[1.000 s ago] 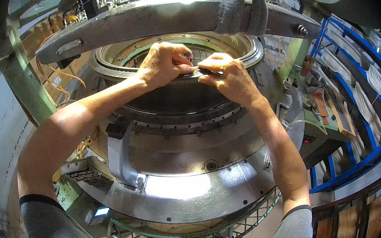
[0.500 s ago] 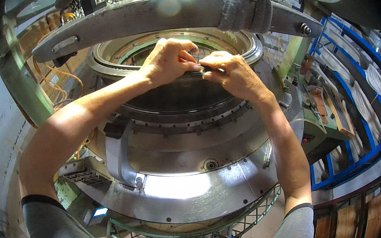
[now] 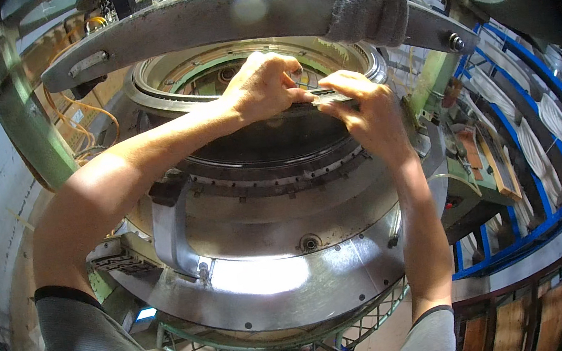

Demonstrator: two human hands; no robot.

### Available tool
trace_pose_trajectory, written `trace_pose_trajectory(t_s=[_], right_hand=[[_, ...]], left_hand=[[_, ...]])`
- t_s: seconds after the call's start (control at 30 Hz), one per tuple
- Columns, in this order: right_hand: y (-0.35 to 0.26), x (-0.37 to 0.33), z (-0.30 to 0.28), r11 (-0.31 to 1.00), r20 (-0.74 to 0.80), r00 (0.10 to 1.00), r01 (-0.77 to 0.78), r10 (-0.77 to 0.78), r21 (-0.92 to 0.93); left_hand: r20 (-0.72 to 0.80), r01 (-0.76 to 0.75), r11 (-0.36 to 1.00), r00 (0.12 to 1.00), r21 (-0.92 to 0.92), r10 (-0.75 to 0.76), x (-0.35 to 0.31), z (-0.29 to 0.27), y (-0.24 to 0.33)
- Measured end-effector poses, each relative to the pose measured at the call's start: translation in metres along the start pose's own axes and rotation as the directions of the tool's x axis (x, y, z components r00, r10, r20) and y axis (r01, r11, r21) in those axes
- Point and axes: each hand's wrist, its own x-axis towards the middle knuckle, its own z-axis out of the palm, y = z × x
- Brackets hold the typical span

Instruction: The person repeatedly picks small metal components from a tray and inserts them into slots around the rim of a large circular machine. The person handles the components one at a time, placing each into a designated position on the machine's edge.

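Both my hands are at the near edge of a large round machine's metal ring (image 3: 163, 101), above its dark cylinder wall (image 3: 256, 140). My left hand (image 3: 263, 89) is closed in a loose pinch, its thumb and fingertips at the ring's edge. Facing it from the right, my right hand (image 3: 372, 115) has thumb and fingers curled about a small, thin piece at the rim. That piece is too small to name, and whether it is loose or part of the ring I cannot tell. The fingertips of the two hands nearly meet.
Over the ring runs a curved metal beam (image 3: 209, 32) with a grey cloth strap (image 3: 352, 1) looped round it. Below lies a wide shiny metal apron (image 3: 328, 284). Green posts (image 3: 28, 114) flank the machine. At right stand a tool-laden bench (image 3: 469, 185) and a blue rack (image 3: 534, 146).
Both hands have shifted a little to the right along the ring. The right hand's fingers have spread slightly from its thumb.
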Motion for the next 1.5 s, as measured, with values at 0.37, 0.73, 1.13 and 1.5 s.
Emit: trace_pose_trajectory(t_s=[0.37,0.73,1.13,1.5], right_hand=[[-0.056,-0.074,-0.007,0.953,-0.012,0.990,-0.134,0.142,0.273],[-0.087,-0.205,-0.064,0.961,-0.036,0.961,-0.275,0.275,0.026],[-0.114,-0.340,-0.130,0.738,-0.138,0.725,-0.663,0.675,0.125],[0.058,-0.388,-0.261,0.586,-0.169,0.564,-0.800,0.808,0.129]], left_hand=[[0.053,0.019,0.999,0.998,-0.045,-0.016,0.006,0.010,-0.002],[0.177,-0.122,0.992,0.977,0.023,0.116,-0.024,-0.038,-0.031],[0.235,-0.139,0.990,0.963,0.021,0.130,-0.027,-0.039,-0.052],[0.041,-0.198,0.868,0.978,0.456,0.202,-0.064,-0.068,0.080]])
